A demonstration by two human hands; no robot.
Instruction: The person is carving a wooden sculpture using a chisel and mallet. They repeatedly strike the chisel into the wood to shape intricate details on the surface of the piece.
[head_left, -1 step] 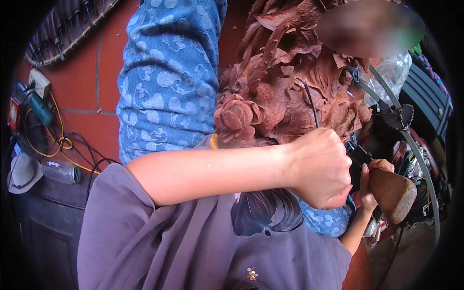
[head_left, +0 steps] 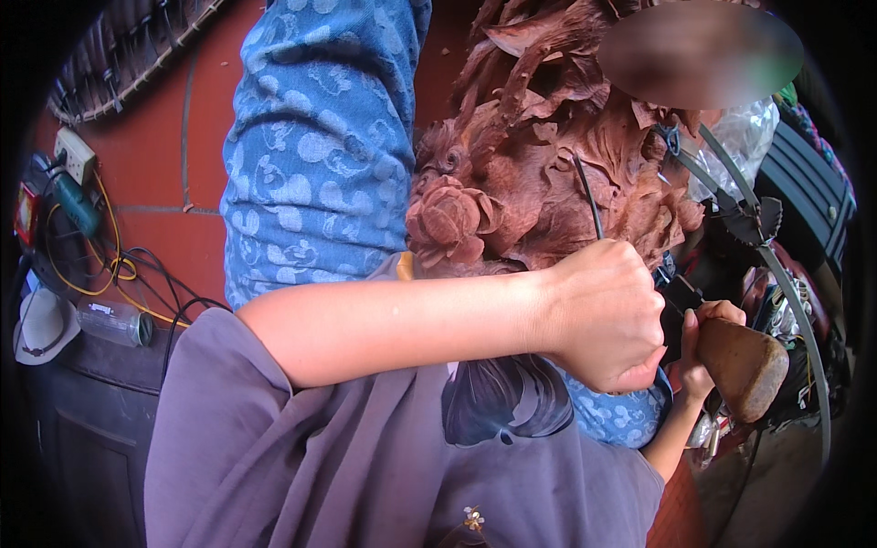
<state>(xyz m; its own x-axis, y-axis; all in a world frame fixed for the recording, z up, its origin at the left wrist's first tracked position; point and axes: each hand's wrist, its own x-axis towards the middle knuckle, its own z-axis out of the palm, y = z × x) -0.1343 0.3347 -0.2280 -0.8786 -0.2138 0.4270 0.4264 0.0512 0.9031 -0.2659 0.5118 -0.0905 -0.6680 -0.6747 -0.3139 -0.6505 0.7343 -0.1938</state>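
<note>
Fingers of the left hand [head_left: 607, 315] are curled into a tight fist around a thin dark chisel [head_left: 586, 203], whose slim shaft rises out of the top of the fist and leans slightly left against the reddish-brown wood carving [head_left: 539, 173]. The carving is a dense mass of petals and leaves, with a carved rose [head_left: 448, 224] standing out at its lower left, just above the person's forearm. That forearm crosses the picture from lower left to right, bare below a grey-purple sleeve [head_left: 274, 438].

Lower right, the right hand [head_left: 699, 352] is closed around the neck of a brown wooden mallet [head_left: 744, 365]; its rounded head points to the right and sits just beside the left fist, below the carving. Whether the mallet touches the chisel cannot be told, since the fist hides the chisel's lower end.

Blue patterned cloth [head_left: 320, 155] covers a limb that runs from the top of the view down behind the forearm, and more of it shows under the left fist. On the red tiled floor [head_left: 155, 173] at far left lie a power strip [head_left: 75, 153], yellow and black cables [head_left: 119, 269], a clear bottle [head_left: 114, 320] and a pale cap [head_left: 41, 329], all well apart from both hands.
</note>
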